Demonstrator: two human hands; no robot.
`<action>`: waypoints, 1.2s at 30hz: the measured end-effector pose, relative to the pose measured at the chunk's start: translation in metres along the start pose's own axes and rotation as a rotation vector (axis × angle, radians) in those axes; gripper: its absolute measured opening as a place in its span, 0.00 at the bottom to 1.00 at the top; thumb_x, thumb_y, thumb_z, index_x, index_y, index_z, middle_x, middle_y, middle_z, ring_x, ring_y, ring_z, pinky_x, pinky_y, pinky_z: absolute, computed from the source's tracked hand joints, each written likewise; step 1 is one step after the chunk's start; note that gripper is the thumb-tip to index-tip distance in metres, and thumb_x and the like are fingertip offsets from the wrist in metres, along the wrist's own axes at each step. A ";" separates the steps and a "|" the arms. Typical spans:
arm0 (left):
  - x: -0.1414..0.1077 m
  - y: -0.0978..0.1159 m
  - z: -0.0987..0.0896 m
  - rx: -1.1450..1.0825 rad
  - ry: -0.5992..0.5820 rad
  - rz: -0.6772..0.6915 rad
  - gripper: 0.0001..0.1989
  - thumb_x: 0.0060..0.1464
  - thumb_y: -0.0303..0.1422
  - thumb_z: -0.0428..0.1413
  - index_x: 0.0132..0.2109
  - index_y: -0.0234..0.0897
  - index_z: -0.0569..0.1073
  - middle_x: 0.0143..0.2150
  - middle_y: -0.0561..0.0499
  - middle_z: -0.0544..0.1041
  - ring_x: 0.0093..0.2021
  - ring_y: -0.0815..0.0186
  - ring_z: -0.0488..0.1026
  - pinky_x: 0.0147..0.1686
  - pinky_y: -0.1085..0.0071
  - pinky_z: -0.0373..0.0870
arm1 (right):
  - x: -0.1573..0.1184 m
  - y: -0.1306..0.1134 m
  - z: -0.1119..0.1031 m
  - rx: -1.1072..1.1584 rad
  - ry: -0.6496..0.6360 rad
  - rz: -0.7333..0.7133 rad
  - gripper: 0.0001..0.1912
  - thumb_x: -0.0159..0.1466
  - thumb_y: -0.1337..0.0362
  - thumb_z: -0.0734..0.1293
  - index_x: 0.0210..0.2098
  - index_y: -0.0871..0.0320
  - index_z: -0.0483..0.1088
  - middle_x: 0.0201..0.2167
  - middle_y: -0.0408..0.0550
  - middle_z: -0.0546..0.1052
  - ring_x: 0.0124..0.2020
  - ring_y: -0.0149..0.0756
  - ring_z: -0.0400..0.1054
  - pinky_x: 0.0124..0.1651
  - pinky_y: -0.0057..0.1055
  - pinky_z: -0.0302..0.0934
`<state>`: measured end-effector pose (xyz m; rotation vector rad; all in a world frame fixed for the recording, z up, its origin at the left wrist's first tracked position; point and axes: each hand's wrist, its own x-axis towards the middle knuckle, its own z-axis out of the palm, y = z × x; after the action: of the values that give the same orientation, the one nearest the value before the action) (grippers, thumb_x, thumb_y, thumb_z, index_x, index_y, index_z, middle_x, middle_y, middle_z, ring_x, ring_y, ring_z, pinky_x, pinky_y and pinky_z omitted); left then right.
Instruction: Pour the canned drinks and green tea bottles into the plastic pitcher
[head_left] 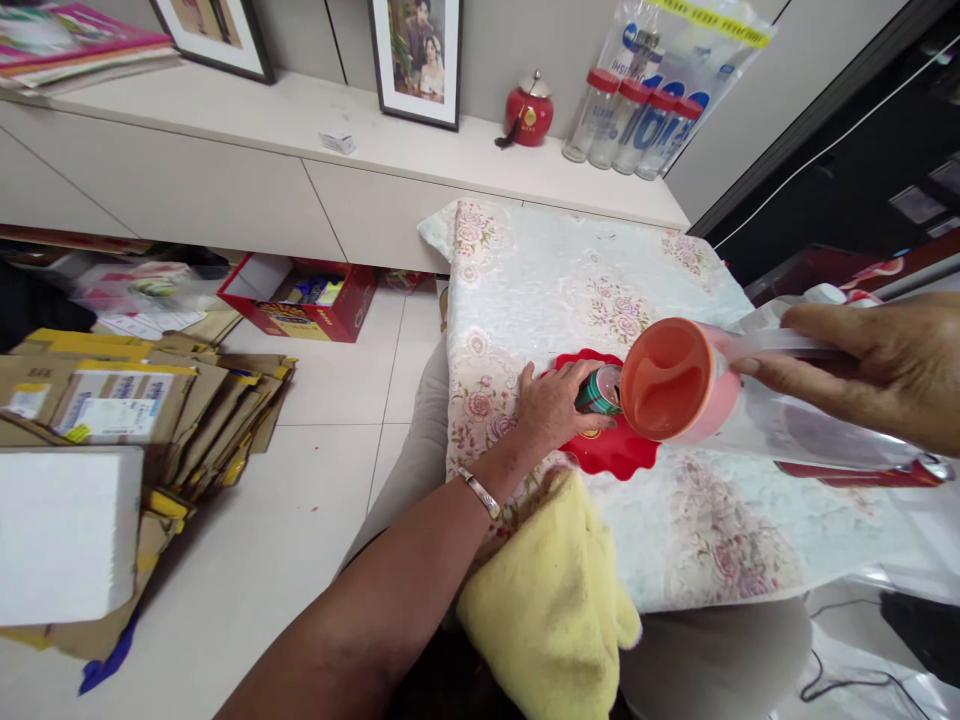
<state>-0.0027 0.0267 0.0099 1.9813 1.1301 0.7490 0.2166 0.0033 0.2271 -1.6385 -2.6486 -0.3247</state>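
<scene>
A person's left hand (553, 402), a bangle (480, 492) at the wrist, grips a green can (600, 390) over a scalloped red tray (619, 455) right of center, while the right hand (885, 365), at the frame's right edge, holds a tilted clear pitcher (739, 415) by its handle, the orange mouth close beside the can. A yellow cloth (555, 600) hangs at lower center against the floral tablecloth (540, 280); flattened cardboard (202, 415) lies stacked at left, and red-capped jars (630, 125) line a shelf (420, 150) at upper right.
</scene>
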 end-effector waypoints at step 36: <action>0.001 -0.002 0.003 -0.012 0.018 0.013 0.32 0.56 0.46 0.70 0.63 0.55 0.68 0.64 0.55 0.80 0.64 0.52 0.76 0.73 0.37 0.46 | 0.006 0.006 -0.001 0.000 0.003 -0.116 0.40 0.70 0.27 0.53 0.38 0.54 0.78 0.16 0.39 0.63 0.13 0.27 0.54 0.17 0.31 0.50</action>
<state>-0.0010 0.0271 0.0062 1.9771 1.1222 0.7804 0.2192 0.0107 0.2297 -1.4868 -2.7473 -0.3275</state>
